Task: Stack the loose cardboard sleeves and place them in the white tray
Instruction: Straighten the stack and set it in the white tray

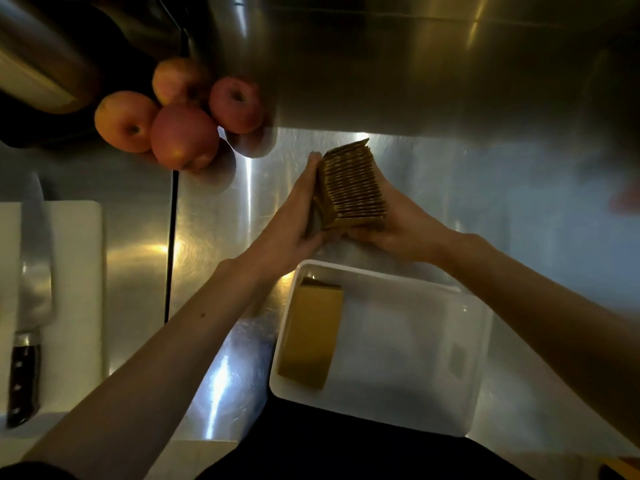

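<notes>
A thick bundle of brown cardboard sleeves [351,187] stands on edge above the steel counter, squeezed between both hands. My left hand [294,216] presses flat against its left face. My right hand [398,220] cups its right side and underside. Just below the hands sits the white tray [415,358]. Another stack of cardboard sleeves [313,332] lies flat along the tray's left side. The rest of the tray floor shows bare white.
Several red apples [183,136] sit at the back left on the steel counter [225,237]. A white cutting board [74,289] with a large knife [33,289] lies at the far left. A steel wall rises behind.
</notes>
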The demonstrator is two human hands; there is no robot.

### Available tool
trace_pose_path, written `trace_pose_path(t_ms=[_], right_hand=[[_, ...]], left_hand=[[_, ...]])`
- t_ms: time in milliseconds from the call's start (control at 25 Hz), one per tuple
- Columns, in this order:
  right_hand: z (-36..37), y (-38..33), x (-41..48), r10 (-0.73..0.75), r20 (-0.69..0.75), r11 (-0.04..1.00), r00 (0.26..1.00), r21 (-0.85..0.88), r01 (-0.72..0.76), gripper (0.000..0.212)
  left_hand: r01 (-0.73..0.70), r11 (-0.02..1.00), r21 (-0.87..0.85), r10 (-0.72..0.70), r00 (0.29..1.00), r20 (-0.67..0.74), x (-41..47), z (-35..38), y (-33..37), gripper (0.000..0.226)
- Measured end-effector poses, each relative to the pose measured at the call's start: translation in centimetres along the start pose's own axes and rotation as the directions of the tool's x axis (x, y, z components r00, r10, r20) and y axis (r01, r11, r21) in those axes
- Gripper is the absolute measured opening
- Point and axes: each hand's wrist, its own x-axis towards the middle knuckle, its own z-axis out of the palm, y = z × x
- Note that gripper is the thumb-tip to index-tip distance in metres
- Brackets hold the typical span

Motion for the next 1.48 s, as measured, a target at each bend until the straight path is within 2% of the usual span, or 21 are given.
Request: trace_pose_path(t_ms=[200, 360, 560, 800, 1160, 1480], right_hand=[[0.1, 0.0, 0.4, -0.031, -0.051, 0.999, 0.998, -0.026, 0.030, 0.095], [0.3, 0.1, 0.6, -0.059, -0.084, 0.998, 0.995, -0.029, 0.057, 0.093], [0.4, 0.3, 0.8, -0.020, -0.100, 0.997, 0.995, 0.067, 0.027, 0.095], [0.2, 1.2, 0.6, 0.054, -0.099, 0.998, 0.994, 0.050, -0.049, 0.095], [-0.2, 1.2, 1.0, 0.009, -0.041, 1.000, 0.999, 0.028, -0.008, 0.088], [-0.1, 0.8, 1.0, 0.018, -0.116, 0.999, 0.993, 0.039, -0.013, 0.076]], left_hand=[[-0.025, 0.994, -0.102, 0.035, 0.995, 0.095, 1.0, 0.1, -0.3, 0.111], [-0.099, 0.995, -0.034, 0.101, 0.994, 0.049, 1.5, 0.0, -1.1, 0.111], [-0.080, 0.997, 0.010, 0.080, 0.997, -0.017, 1.9, 0.2, -1.3, 0.114], [-0.071, 0.997, 0.021, 0.072, 0.994, -0.080, 1.7, 0.5, -0.8, 0.111], [-0.070, 0.997, 0.025, 0.071, 0.995, -0.065, 1.7, 0.7, -0.5, 0.104], [-0.068, 0.997, 0.028, 0.070, 0.994, -0.084, 2.2, 0.9, -0.5, 0.099]])
